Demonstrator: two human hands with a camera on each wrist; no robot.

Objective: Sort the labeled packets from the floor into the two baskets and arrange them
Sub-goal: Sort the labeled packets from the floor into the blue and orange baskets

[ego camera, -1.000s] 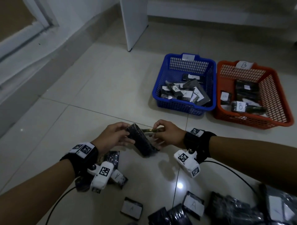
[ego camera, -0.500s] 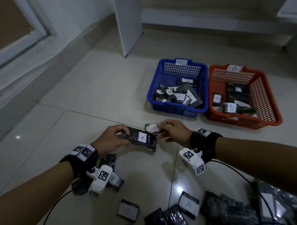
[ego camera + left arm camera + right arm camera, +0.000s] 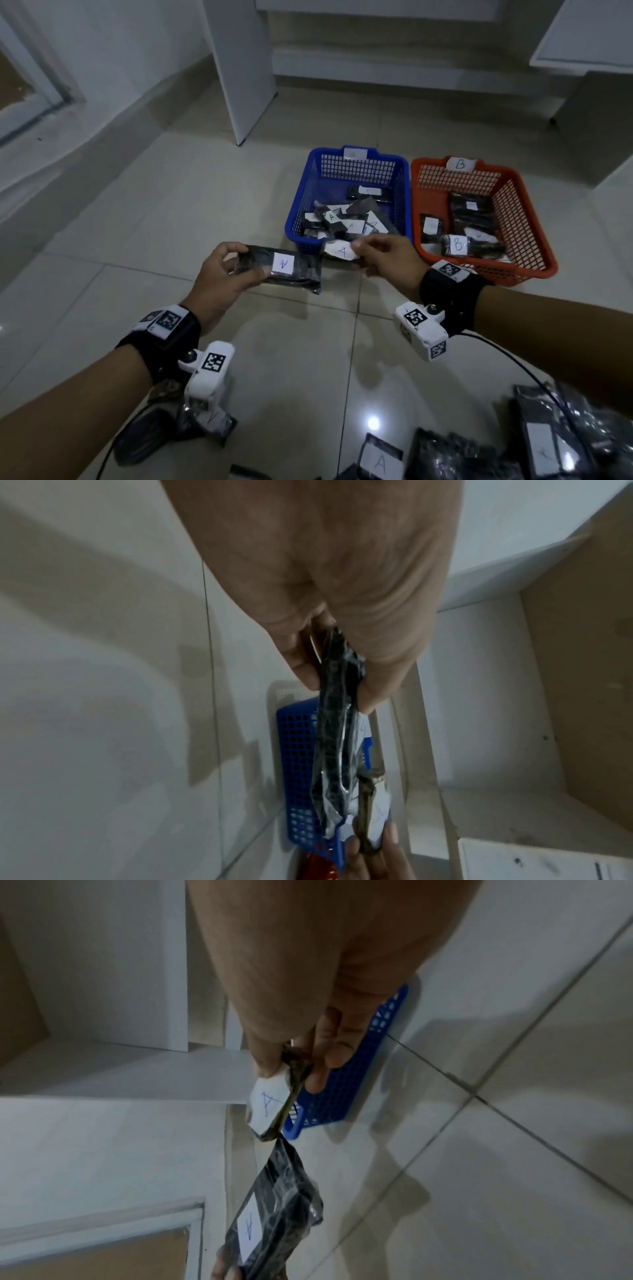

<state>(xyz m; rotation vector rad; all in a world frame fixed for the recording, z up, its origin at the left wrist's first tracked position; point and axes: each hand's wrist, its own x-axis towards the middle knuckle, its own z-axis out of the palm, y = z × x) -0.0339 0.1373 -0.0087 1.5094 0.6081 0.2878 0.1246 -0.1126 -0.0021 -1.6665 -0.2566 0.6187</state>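
My left hand (image 3: 226,270) grips a long black packet (image 3: 279,269) by its left end; its white label reads A. The same long black packet (image 3: 337,723) shows edge-on between thumb and fingers in the left wrist view. My right hand (image 3: 383,257) pinches a small thin packet (image 3: 340,251) with a white A label, just in front of the blue basket (image 3: 404,178). In the right wrist view that small packet (image 3: 270,1106) hangs from my fingertips above the long black packet (image 3: 274,1215). The orange basket (image 3: 527,219) marked B stands to the right of the blue one.
Several black packets lie in both baskets. More packets (image 3: 380,462) are scattered on the tiled floor near me, at the lower left and lower right. A white cabinet panel (image 3: 239,68) stands behind the baskets, and a wall runs along the left.
Both hands have risen and moved forward towards the blue basket. The long packet has turned label-up, and the right hand's small packet has drawn apart from it.
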